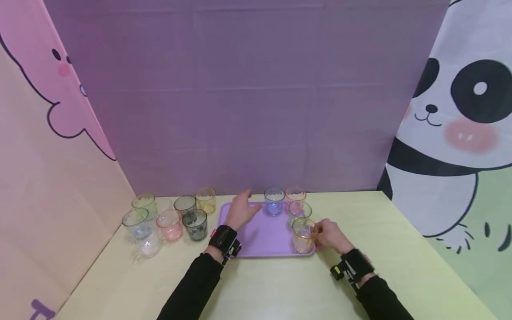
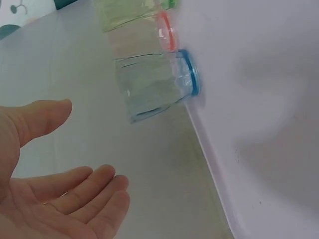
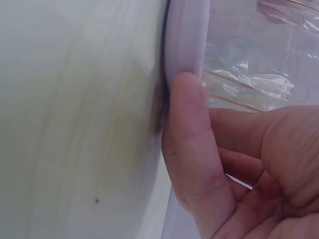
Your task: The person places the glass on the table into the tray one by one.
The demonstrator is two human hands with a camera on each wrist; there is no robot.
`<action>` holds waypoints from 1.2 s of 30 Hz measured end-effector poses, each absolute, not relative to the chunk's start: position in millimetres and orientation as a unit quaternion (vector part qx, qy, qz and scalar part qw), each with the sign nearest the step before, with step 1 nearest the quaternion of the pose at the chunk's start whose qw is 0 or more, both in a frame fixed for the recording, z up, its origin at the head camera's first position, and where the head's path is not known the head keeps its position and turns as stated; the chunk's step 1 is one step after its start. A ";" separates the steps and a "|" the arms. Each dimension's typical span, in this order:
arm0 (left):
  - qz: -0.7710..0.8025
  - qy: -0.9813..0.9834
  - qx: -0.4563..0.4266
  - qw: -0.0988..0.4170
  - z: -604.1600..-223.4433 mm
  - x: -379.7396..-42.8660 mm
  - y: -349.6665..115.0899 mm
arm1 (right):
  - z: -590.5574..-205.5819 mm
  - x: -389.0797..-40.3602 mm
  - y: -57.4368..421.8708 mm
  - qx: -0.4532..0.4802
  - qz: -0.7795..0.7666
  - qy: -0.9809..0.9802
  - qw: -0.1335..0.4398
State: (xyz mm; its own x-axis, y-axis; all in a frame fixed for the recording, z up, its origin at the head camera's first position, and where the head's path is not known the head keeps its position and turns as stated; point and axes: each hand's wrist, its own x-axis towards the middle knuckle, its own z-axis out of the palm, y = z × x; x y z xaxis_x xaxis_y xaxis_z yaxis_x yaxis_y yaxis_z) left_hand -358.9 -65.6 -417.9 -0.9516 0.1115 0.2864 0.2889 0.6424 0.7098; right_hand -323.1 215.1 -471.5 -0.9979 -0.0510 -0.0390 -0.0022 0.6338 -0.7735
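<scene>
A purple tray lies on the table. Along its right side stand a blue glass, a pink glass, a green glass and a yellow glass. My left hand hovers over the tray's left part; its thumb and fingers are apart, with nothing between them in the left wrist view. At the tray's front right corner, my right hand grips the edge, beside the yellow glass. One fingertip presses the tray's outer wall in the right wrist view; how the other fingers meet it is partly hidden.
Left of the tray stand several glasses, among them a pink glass, a dark grey glass, a yellow glass and a green-rimmed glass. A purple backdrop rises behind the table, with printed panels at both sides.
</scene>
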 end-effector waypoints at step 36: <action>-0.302 -0.923 -0.125 0.201 -426.7 -330.5 -146.2 | -473.7 -323.2 215.7 -0.018 -0.419 0.907 0.026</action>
State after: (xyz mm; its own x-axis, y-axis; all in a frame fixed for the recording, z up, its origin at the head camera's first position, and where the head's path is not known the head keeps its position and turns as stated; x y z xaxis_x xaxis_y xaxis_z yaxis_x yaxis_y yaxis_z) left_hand -330.5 -146.2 -426.7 -0.8878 0.1091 0.4472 0.3523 0.7864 0.5075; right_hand -323.2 215.7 -473.7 -0.9980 -0.0538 -0.0324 -0.0102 0.6483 -0.7613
